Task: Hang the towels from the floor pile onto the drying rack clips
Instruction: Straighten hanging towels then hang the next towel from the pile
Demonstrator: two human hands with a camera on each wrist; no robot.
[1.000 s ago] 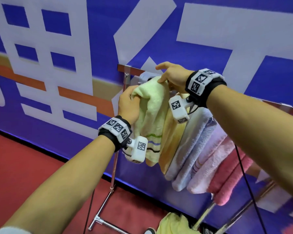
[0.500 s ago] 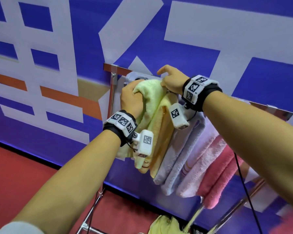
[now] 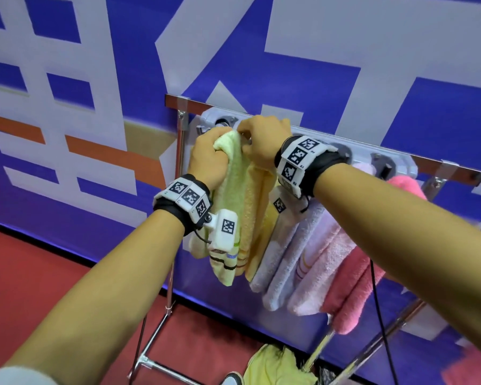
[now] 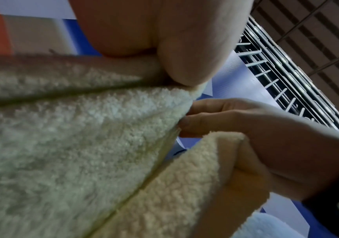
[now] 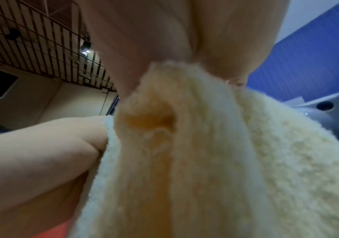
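Note:
A light green towel (image 3: 231, 201) hangs from the left end of the grey clip bar (image 3: 345, 147) on the drying rack. My left hand (image 3: 210, 157) grips its bunched top. My right hand (image 3: 252, 138) is right beside it, fingers curled, pinching the towel's top edge where a clip sits hidden. In the left wrist view my left thumb (image 4: 184, 56) presses the green towel (image 4: 83, 136) and the right hand's fingertips (image 4: 193, 120) meet its edge. A yellow-orange towel (image 3: 257, 215) hangs under my right palm (image 5: 164, 32) and fills the right wrist view (image 5: 225, 153).
Lilac towels (image 3: 295, 245) and pink towels (image 3: 353, 273) hang further right on the bar. The rack's metal upright (image 3: 179, 162) stands just left of my hands. A yellow towel (image 3: 278, 368) lies on the red floor below. A blue banner wall is close behind the rack.
Both hands have come together at the green towel's top. The right index finger, stretched out a second ago, is now curled down onto the towel's edge at the clip.

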